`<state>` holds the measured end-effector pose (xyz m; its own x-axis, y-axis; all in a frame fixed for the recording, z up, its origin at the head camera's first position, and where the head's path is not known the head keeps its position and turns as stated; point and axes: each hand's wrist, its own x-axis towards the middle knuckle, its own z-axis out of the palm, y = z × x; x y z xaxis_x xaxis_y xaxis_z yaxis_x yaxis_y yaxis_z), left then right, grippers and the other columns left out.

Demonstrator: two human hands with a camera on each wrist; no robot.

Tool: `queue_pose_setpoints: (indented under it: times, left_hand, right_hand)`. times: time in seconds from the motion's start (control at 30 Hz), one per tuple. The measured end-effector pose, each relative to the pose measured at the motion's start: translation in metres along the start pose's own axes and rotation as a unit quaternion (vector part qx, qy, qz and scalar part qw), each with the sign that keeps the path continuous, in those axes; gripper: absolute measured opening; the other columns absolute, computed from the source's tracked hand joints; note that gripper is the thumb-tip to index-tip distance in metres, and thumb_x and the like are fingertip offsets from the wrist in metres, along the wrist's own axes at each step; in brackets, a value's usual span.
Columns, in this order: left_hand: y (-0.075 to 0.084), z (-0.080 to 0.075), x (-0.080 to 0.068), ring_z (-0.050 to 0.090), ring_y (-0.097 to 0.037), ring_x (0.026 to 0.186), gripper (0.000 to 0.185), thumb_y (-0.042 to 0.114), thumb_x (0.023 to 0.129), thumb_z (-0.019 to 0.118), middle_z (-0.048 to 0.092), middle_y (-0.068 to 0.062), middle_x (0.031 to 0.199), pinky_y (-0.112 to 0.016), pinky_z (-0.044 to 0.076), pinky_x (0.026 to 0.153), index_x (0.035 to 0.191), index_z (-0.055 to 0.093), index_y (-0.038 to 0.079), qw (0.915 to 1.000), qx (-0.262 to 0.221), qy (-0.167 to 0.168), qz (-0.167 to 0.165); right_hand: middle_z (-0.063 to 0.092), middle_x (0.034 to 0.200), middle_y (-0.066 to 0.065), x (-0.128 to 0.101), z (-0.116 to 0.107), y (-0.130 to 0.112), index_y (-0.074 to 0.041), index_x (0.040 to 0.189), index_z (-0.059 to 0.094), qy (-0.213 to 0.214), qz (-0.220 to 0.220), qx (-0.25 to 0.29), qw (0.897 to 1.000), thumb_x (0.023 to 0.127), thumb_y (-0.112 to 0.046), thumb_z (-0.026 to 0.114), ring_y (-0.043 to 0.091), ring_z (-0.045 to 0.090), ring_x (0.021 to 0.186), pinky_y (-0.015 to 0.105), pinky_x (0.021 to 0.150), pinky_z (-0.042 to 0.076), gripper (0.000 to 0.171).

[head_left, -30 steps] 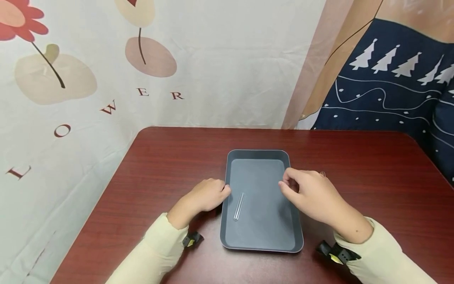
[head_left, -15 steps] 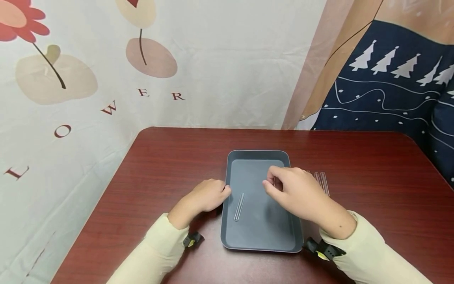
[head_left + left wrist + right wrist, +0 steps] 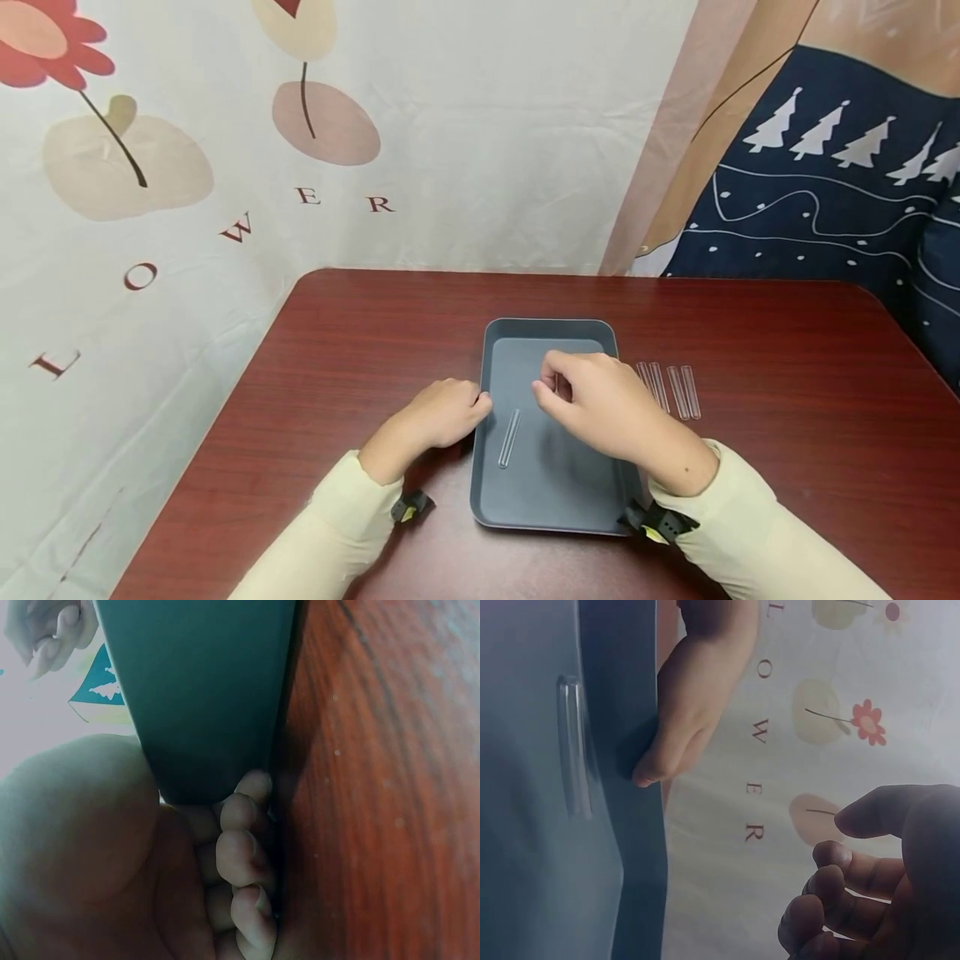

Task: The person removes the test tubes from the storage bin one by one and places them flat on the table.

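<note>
My left hand (image 3: pixel 442 412) holds the left wall of a grey rectangular tray (image 3: pixel 555 508), its thumb over the rim. In the left wrist view, the curled fingers (image 3: pixel 241 855) lie low against the tray's outer side. One clear test tube (image 3: pixel 509 438) lies slantwise on the left part of the tray floor; it also shows in the right wrist view (image 3: pixel 574 750). Above the tray, right of that tube, hovers my right hand (image 3: pixel 596 404). Its fingers are loosely bent, and a gap shows between thumb and forefinger with nothing visible in it.
Several more clear test tubes (image 3: pixel 684 392) lie side by side on the reddish-brown table (image 3: pixel 787 375), just right of the tray. Behind the table's far edge hangs a printed cloth (image 3: pixel 487 167) with flowers and letters. Dark cloth (image 3: pixel 810 200) with white trees hangs at the right.
My right hand has moved left, from the tray's right rim to above its middle, uncovering the test tubes on the table. The left hand and the tube in the tray stay put.
</note>
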<state>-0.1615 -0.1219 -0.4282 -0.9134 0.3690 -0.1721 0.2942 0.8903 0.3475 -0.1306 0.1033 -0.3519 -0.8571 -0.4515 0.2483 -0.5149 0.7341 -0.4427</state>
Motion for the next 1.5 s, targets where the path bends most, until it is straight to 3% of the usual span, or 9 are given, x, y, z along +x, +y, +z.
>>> queue_pose_setpoints:
  times: [0.9, 1.5]
  left_hand:
    - [-0.001, -0.001, 0.000, 0.050, -0.019, 0.061, 0.042, 0.030, 0.099, 0.039, 0.042, 0.002, 0.057, -0.037, 0.045, 0.065, 0.059, 0.041, 0.018, 1.0000, 0.002, -0.008, -0.001]
    - [-0.001, -0.001, 0.000, 0.047, -0.019, 0.060, 0.041, 0.030, 0.098, 0.039, 0.040, 0.003, 0.057, -0.037, 0.044, 0.063, 0.058, 0.039, 0.019, 1.0000, 0.002, -0.009, 0.002]
  right_hand:
    - [0.047, 0.058, -0.011, 0.021, 0.040, 0.003, -0.022, 0.074, 0.056, -0.043, 0.008, 0.015, 0.999, 0.090, -0.026, 0.065, 0.006, 0.043, 0.052, 0.025, 0.050, 0.035, 0.018]
    - [0.043, 0.055, -0.009, 0.023, 0.060, 0.011, -0.022, 0.064, 0.050, -0.106, 0.037, 0.000, 0.994, 0.090, -0.028, 0.066, 0.009, 0.042, 0.051, 0.026, 0.048, 0.032, 0.031]
